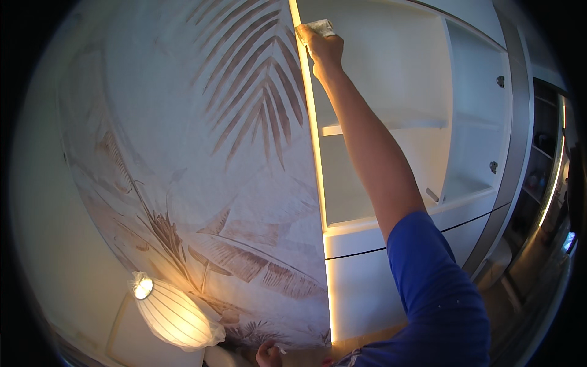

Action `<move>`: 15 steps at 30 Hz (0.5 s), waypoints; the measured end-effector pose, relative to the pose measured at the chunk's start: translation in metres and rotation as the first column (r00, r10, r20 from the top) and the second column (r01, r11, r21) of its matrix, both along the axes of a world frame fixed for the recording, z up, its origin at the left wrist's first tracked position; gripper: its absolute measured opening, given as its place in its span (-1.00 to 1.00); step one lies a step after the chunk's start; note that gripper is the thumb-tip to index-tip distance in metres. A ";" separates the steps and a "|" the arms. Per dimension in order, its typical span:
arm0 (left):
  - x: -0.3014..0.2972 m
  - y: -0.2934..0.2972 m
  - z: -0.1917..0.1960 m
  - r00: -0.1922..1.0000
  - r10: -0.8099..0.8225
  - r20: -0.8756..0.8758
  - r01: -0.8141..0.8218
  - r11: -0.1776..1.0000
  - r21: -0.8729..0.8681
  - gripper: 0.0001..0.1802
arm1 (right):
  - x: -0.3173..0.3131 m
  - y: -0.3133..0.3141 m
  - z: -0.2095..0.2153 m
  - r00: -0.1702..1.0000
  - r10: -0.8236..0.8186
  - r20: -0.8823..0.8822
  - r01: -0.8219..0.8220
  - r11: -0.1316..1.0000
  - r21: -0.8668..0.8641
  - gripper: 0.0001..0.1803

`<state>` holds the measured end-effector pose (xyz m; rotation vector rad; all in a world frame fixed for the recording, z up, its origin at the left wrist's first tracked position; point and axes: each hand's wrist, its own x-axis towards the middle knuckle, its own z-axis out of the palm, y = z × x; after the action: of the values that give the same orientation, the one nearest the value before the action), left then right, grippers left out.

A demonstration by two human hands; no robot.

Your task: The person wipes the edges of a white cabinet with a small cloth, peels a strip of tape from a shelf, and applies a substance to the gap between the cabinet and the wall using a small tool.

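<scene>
My right hand (322, 50) reaches far up, its fingers closed around a crumpled whitish cloth (320, 26). The cloth is at the upper part of the lit edge strip (313, 137) of a white cabinet (391, 61), where the cabinet meets the wall. My bare forearm and blue sleeve cross in front of the open compartments and hide part of a shelf (403, 124). Low in the view, my left hand (268, 355) is curled, with a small white bit showing at its fingers. What that bit is I cannot make out.
A wall with a brown leaf pattern (244, 177) fills the left side. A glowing lamp with a ribbed shade and clear wrapping (177, 315) hangs or stands at lower left. Metal hinges (500, 81) sit on the cabinet's right side. Dark lit shelving (544, 153) is at far right.
</scene>
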<state>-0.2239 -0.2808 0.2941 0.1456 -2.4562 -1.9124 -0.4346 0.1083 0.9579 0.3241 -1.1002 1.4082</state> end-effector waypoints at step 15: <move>-0.028 -0.025 -0.112 0.973 -0.024 -0.229 0.047 0.994 0.096 -0.68 | 0.002 -0.001 0.017 0.997 0.059 -0.054 -0.060 0.998 -0.017 -0.76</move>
<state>-0.2524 -0.3062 0.1818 -0.1104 -2.2318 -1.9451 -0.4328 0.1078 0.9746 0.3817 -1.0402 1.4534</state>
